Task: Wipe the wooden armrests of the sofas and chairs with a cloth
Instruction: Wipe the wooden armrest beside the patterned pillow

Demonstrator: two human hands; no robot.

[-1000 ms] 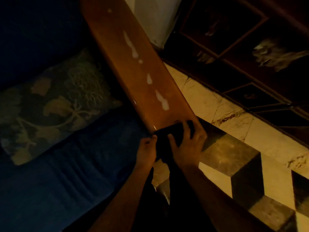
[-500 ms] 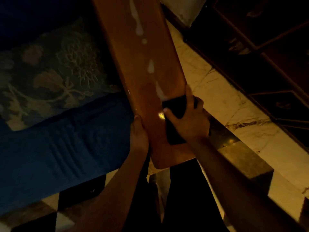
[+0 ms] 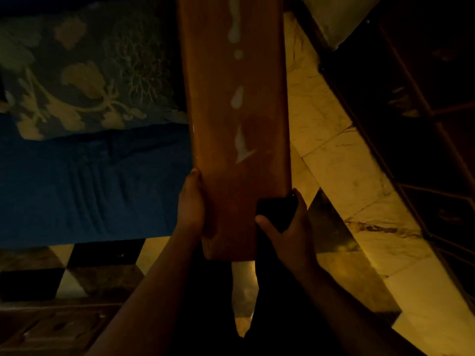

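While the room is dim and lit amber, the head view looks down along one sofa arm; entries run left to right.

Far left: dark blue fabric sofa seat (image 3: 84,191), creased across its middle; a dark cushion with a pale leaf-and-flower pattern (image 3: 84,73) lies at the back of it, its right edge close against the armrest; below the seat's front edge, chequered floor tiles in black and pale stone (image 3: 102,255).

Left of centre: left hand (image 3: 191,204) lies flat against the left side edge of the armrest near its front end, fingers straight and together, thumb side up; it grips nothing that can be seen.

Centre: long flat glossy orange-brown wooden armrest (image 3: 231,140) runs from the top of the frame down to a rounded front end; a broken line of whitish streaks (image 3: 237,97) lies along its top surface, well above both hands.

Right of centre: right hand (image 3: 288,227) is curled around a small dark folded cloth (image 3: 276,209), thumb on the near side and fingers over the far side; cloth is pressed on the armrest's right front corner, partly over the right edge; its colour reads only as black in this light.

Right: pale veined marble floor slabs (image 3: 341,170) run diagonally; far right, dark wooden panelled furniture (image 3: 421,104), detail too dark to make out.
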